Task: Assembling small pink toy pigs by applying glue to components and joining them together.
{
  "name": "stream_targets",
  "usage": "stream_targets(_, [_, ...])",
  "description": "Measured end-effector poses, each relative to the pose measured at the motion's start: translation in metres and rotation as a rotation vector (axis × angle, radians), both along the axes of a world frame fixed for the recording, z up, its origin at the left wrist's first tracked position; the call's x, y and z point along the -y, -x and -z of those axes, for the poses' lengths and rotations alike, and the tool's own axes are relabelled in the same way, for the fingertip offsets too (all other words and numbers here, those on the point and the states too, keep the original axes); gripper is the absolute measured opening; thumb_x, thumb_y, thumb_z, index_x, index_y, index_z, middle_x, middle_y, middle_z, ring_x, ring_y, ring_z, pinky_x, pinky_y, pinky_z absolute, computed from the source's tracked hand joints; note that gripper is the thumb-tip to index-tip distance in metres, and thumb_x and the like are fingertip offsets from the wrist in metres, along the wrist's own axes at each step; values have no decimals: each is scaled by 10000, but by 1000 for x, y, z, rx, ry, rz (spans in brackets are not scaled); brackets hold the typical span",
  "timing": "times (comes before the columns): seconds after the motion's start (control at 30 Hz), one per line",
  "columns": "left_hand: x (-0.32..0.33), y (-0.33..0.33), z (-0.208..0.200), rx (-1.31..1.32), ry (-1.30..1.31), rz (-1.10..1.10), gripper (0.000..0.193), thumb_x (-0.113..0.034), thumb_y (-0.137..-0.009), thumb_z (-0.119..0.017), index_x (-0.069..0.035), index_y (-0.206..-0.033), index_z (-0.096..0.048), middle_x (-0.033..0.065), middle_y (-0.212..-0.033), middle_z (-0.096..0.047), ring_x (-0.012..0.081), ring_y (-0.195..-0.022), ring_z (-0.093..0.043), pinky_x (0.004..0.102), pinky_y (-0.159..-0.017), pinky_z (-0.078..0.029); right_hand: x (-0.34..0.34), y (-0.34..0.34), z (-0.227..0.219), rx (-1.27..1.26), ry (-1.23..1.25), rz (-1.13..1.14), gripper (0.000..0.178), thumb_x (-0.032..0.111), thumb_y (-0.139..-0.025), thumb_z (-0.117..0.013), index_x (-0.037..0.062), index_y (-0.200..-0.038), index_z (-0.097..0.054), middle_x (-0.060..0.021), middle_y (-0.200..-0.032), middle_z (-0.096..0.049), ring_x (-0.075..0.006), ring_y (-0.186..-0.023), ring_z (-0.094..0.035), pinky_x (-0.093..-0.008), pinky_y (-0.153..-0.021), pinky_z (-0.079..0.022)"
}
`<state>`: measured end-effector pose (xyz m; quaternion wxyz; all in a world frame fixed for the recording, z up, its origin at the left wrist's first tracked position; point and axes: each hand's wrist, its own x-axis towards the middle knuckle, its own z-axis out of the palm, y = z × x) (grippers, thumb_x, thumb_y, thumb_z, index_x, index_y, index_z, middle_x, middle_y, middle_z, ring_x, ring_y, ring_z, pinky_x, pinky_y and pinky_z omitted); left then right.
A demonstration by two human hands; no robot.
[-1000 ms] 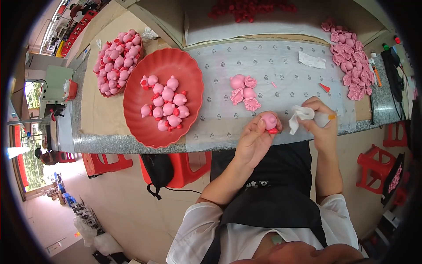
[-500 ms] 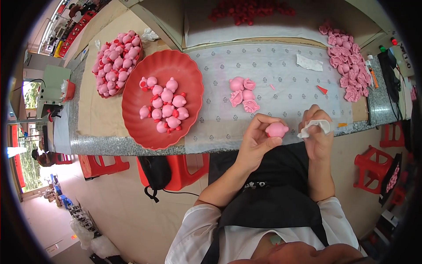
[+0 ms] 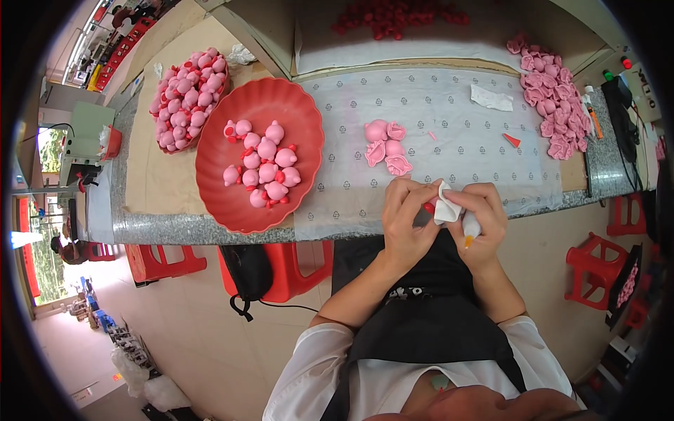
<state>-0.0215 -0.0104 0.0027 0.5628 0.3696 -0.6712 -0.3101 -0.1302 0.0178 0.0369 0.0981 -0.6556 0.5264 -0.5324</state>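
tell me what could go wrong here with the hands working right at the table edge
1. The left hand and right hand pinch a small red piece and a white cloth past the table edge; a slip may drop the piece to the floor.
2. The right hand also grips a small tube with an orange tip pointing down; it could drip onto the black apron.
3. The red plate of pink figures overhangs the edge and might get knocked.

One head-worn fisheye cam — looks steeply down, close over the counter (image 3: 210, 228) edge — edges bend.
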Motion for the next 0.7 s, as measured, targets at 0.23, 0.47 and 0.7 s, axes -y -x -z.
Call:
stream_targets(0.23, [1, -4, -1, 138, 98, -59, 300, 32, -553, -661, 3, -833, -559, 68, -678, -475, 191, -627, -458, 267, -577, -385, 4, 8, 12, -202, 170, -211, 162, 66, -609, -623, 19, -762, -595, -77, -652, -504, -160, -539, -486, -226, -451, -364])
stream_targets(0.47, [7, -6, -5, 160, 31, -91, 365, -18, -516, -716, -6, -849, -567, 54, -665, -452, 171, -626, -433, 262, -581, -365, -5, 27, 10, 430, -33, 6, 212, -46, -544, -592, 11, -748, -579, -78, -690, -516, -144, -583, -472, -227, -526, -363])
stream_targets(0.7, [9, -1, -12, 201, 34, -105, 403, 50, -470, -655, -28, -857, -571, 53, -668, -425, 200, -643, -423, 288, -578, -343, 1, 9, -3, 130, -67, -110, 176, -23, -589, -590, 9, -761, -568, -83, -670, -522, -176, -579, -498, -247, -511, -386])
